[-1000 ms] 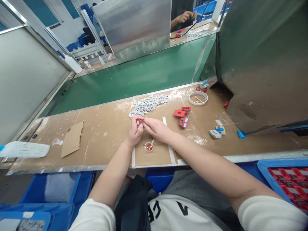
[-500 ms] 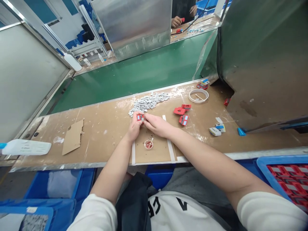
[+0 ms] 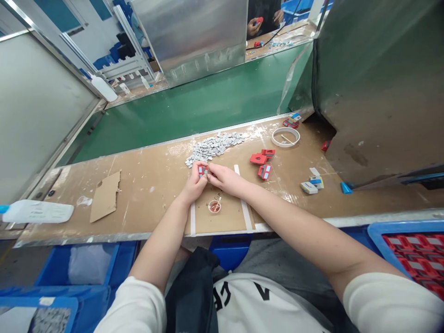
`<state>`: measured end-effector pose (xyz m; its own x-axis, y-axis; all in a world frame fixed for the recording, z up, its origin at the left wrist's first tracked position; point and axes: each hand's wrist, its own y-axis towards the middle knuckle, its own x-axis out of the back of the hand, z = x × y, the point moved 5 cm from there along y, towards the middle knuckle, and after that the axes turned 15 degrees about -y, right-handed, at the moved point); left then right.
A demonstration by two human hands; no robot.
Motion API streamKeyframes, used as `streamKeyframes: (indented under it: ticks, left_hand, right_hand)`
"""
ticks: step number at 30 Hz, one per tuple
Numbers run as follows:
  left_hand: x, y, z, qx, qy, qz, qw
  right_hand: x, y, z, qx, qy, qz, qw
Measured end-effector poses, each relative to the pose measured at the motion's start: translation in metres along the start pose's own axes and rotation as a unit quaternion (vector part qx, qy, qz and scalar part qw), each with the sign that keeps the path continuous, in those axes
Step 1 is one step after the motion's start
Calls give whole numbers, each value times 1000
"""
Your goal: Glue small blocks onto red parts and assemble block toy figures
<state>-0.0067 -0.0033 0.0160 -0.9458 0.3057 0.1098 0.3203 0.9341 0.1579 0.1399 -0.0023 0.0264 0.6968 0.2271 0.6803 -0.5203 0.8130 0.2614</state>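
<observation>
My left hand (image 3: 194,184) is closed round a small red plastic part (image 3: 202,171) with pale windows on its upper face. The fingers of my right hand (image 3: 222,178) are pinched together against the right side of the same part, and whether a smaller piece sits between them is hidden. Just beyond both hands lies a heap of small grey flat pieces (image 3: 211,147). Nearer to me, between two white tape strips, stands a small round cup (image 3: 214,206) with reddish contents and a thin stick in it. Several similar red parts (image 3: 258,158) lie right of my hands.
A roll of tape (image 3: 285,137) lies at the back right, near grey-and-blue boxes (image 3: 309,187). Torn cardboard (image 3: 106,198) and a white bottle (image 3: 40,212) are at left. A blue crate (image 3: 378,236) of red parts borders the right. Across the green strip, another person's hand holds something red.
My two hands stay together at the red part, which has tilted slightly, with only small finger movement. Across the strip, the other person's hand has lifted a red piece.
</observation>
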Motion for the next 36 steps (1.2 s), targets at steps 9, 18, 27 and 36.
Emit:
streamKeyframes:
  ticks: [9, 18, 27, 36]
  left_hand:
    - [4, 5, -20, 2, -262, -13, 965]
    - [12, 3, -26, 14, -282, -32, 959]
    - [11, 7, -13, 23, -258, -23, 966]
    - [9, 9, -9, 3, -136, -8, 991]
  right_hand:
    - [38, -16, 14, 104, -82, 58, 990]
    - [14, -35, 32, 188, -129, 192, 955]
    - [10, -33, 39, 223, -197, 151, 943]
    - [8, -34, 39, 192, -138, 177, 955]
